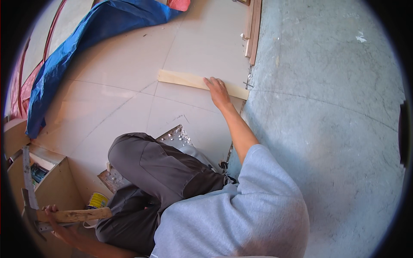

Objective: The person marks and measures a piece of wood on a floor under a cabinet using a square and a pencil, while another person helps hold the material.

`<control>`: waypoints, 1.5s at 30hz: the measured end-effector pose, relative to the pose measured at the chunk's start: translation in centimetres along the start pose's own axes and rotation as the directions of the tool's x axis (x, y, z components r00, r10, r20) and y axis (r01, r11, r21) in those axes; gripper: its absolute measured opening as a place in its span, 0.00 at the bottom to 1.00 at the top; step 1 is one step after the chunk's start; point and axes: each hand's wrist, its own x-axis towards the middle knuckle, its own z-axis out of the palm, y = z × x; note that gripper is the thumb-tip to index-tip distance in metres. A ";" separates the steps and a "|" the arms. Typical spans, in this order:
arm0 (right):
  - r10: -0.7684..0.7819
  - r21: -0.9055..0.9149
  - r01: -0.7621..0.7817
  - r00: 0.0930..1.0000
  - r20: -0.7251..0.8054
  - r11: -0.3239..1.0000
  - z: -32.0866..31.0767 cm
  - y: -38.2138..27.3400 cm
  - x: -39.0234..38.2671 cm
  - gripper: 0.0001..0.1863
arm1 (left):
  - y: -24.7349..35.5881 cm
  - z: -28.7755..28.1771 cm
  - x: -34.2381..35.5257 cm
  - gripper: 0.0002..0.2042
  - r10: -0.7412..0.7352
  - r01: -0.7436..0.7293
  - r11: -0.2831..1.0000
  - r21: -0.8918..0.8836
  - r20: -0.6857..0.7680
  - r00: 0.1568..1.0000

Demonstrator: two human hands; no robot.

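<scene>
My right hand [218,91] reaches forward, its fingers curled over a pale, flat wooden strip [180,79] on the floor. The strip's right end lies at the foot of the wall. At the lower left, my left hand [51,215] is closed around a hammer [84,214] near its metal head; the wooden handle points right, toward my knee. A long metal ruler or square [28,172] stands beside the hammer head, against a wooden box. Whether my left hand also touches it, I cannot tell.
Large pale tiles [116,94] cover the floor, with rough openings [176,135] near my knees. A blue tarp [99,28] drapes across the far left. Wooden trim [254,34] runs along the grey-blue wall [327,107]. A yellow can [98,201] sits beside the wooden box [60,185].
</scene>
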 end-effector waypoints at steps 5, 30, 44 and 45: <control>0.010 -0.004 -0.010 1.000 0.001 1.000 -0.2 0.1 -0.3 0.29 | 1.1 1.5 -1.3 0.12 -0.103 0.101 0.993 -0.054 -0.029 0.994; -0.143 0.229 0.082 0.954 0.263 0.970 -2.5 -2.6 -2.5 0.30 | 0.9 1.8 -0.9 0.12 0.025 -0.025 0.999 -0.031 0.004 1.000; -0.156 0.187 0.113 0.960 0.234 0.976 -1.3 -4.8 -5.3 0.28 | 1.3 2.3 -1.3 0.12 -0.045 0.045 0.999 -0.001 -0.067 0.997; -0.118 0.152 0.094 0.980 0.160 0.984 -1.1 -4.1 -4.7 0.27 | 1.6 2.7 -1.3 0.12 -0.081 0.079 0.996 -0.033 -0.059 0.995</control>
